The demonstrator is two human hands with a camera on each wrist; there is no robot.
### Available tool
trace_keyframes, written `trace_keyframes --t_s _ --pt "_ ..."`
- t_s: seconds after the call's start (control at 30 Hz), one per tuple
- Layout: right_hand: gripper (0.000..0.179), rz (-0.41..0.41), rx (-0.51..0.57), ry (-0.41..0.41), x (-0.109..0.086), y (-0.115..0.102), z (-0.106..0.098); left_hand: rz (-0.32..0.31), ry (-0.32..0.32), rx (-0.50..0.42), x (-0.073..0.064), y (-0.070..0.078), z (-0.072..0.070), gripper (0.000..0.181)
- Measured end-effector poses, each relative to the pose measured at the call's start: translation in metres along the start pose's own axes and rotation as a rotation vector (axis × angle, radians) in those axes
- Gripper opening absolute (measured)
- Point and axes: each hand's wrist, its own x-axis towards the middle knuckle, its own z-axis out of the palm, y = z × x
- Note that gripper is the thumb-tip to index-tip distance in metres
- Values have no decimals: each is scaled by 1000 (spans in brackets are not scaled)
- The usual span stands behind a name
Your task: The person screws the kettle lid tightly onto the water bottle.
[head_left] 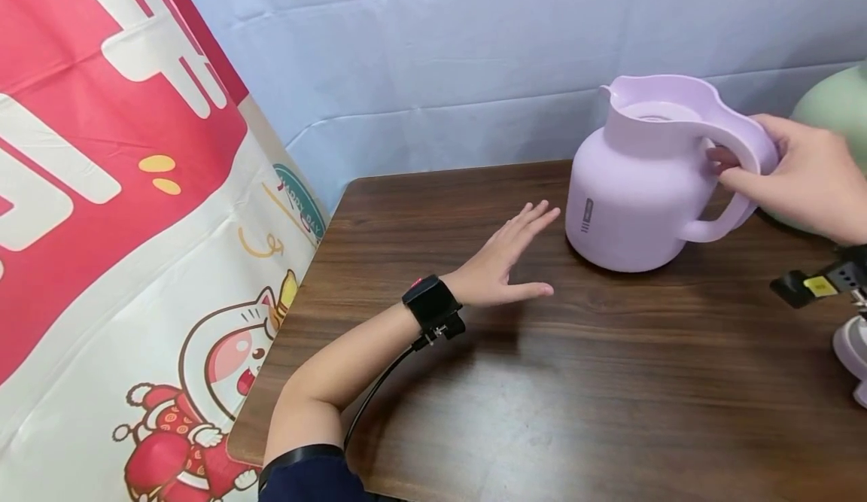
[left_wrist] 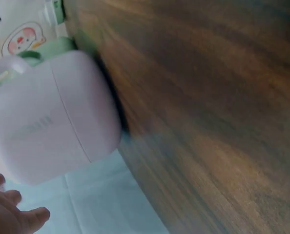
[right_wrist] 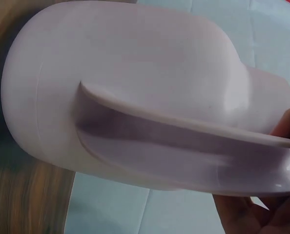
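Head view: right hand point(head_left: 806, 174) grips the handle point(head_left: 741, 135) of lilac jug point(head_left: 630, 193), upright at far side of wooden table point(head_left: 576, 381); left hand point(head_left: 501, 261) near jug, straight-fingered, spread; green rounded object point(head_left: 836, 99) beyond right hand.

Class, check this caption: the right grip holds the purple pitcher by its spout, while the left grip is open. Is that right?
No: the held part is wrong. The right grip holds the purple pitcher by its handle, as the head view shows; the left grip is open.
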Motion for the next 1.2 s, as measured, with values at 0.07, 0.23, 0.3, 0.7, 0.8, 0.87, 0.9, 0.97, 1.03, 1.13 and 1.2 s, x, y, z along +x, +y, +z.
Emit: trace_keyframes --t_s 0.07,0.23,0.3,0.7,0.8,0.87,0.9,0.97,1.03,1.13,1.2 --pt "35 -10 22 -13 -6 -6 3 -34 11 -21 0 -2 -2 96" --pt "36 -56 57 -56 -19 -20 10 -89 37 -69 2 -6 -5 97" --pt "42 -64 72 -75 -23 -24 12 -109 43 -77 4 -7 -7 96" --pt "59 -76 104 -197 -35 -37 17 -33 109 -164 28 -14 -27 97" --pt "61 -97 142 -226 -33 -37 21 -24 123 -180 29 -15 -31 102" --pt "61 -110 180 -242 -32 -37 24 -36 134 -191 27 -14 -33 91" --pt "61 -111 204 -248 -32 -38 25 -48 137 -197 26 -13 -33 87" --pt "60 -114 244 -246 -32 -39 27 -78 146 -214 23 -10 -33 82" --pt "59 -102 273 -232 -32 -40 29 -97 159 -210 20 -6 -32 82" --pt "54 -77 290 -196 -34 -42 32 -128 183 -188 17 1 -31 82" --pt "48 -70 299 -186 -36 -43 34 -156 204 -185 13 8 -29 82"
